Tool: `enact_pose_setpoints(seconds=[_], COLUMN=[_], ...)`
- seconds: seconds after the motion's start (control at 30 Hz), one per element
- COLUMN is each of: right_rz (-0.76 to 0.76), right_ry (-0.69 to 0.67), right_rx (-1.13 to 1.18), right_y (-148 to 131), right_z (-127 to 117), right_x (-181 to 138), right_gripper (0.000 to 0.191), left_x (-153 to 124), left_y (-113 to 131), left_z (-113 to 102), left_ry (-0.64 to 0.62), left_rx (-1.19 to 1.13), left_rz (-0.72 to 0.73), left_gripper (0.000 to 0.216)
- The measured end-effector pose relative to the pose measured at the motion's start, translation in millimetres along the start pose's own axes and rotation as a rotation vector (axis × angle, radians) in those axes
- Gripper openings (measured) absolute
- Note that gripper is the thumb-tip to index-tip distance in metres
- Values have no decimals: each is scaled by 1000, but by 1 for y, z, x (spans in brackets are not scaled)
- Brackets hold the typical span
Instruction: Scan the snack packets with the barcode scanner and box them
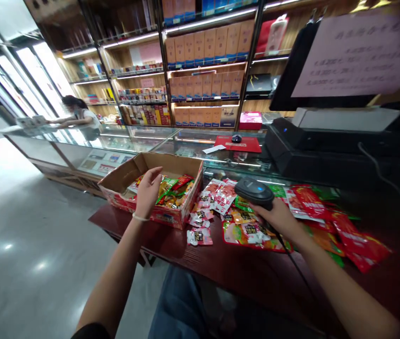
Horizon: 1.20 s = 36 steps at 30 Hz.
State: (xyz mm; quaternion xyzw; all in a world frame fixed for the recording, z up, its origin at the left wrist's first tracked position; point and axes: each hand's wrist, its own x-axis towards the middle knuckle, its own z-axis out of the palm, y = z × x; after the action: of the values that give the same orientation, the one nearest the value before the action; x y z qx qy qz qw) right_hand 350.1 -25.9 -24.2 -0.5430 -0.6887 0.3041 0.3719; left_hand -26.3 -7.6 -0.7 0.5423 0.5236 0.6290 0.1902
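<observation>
My right hand (pixel 278 217) is wrapped round the handle of a black barcode scanner (pixel 254 190) with a small blue light on top. The scanner is above a spread of snack packets (pixel 251 231) on the dark red table, its cord running down past my wrist. Over the open cardboard box (pixel 164 219) my left hand (pixel 148 190) is raised, fingers loosely apart, with nothing visible in it. Several green, red and orange packets (pixel 177 188) lie inside the box. Small pink-and-white packets (pixel 200 236) lie between the box and the scanner.
Red packets (pixel 357 235) are heaped at the right. A glass counter (pixel 182 141) behind the table bears a mouse (pixel 236 139) on a red mat (pixel 252 144). A black monitor (pixel 293 70) with a paper sign stands at the right. Another person (pixel 83 120) leans on the counter far left.
</observation>
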Motion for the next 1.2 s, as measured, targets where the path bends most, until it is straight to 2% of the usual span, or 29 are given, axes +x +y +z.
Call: enact_pose_setpoints(seconds=[0.1,0.23,0.4,0.5,0.6,0.67,0.73,0.8,0.93,1.03,1.13,1.2], right_rz=[31,84,121,155,138,129,128,145,154,68,11,15], right_ry=[73,225,383,446,474,491,501,497,493,467,440,407], right_rx=[-8,-53,-42,-5,50,88,106,97,29,-18,-65,-31], right_y=[1,18,53,71,82,86,88,87,71,45,13,-5], right_z=[-3,-21,-48,-58,-61,-61,-61,-59,-57,-63,-76,-83], right_x=[4,3,-8,-14,-18,-19,-20,-20,-15,-1,18,30], right_gripper=[39,44,44,43,46,46,44,42,40,39,35,34], left_x=[-26,-56,-77,-81,-82,-84,-89,-94,-89,-60,-21,0], left_y=[28,47,28,10,-5,-11,-15,-15,-7,-3,-2,-2], left_z=[33,93,183,235,277,297,309,314,305,287,266,255], left_ry=[-105,-357,-599,-711,-820,-859,-859,-824,-702,-474,-204,-97], left_rx=[34,-82,-187,-140,-23,57,97,68,-83,-234,-324,-418], left_rz=[128,241,285,300,360,364,321,257,78,-63,-108,-151], left_gripper=[29,29,33,37,53,62,60,49,26,18,12,14])
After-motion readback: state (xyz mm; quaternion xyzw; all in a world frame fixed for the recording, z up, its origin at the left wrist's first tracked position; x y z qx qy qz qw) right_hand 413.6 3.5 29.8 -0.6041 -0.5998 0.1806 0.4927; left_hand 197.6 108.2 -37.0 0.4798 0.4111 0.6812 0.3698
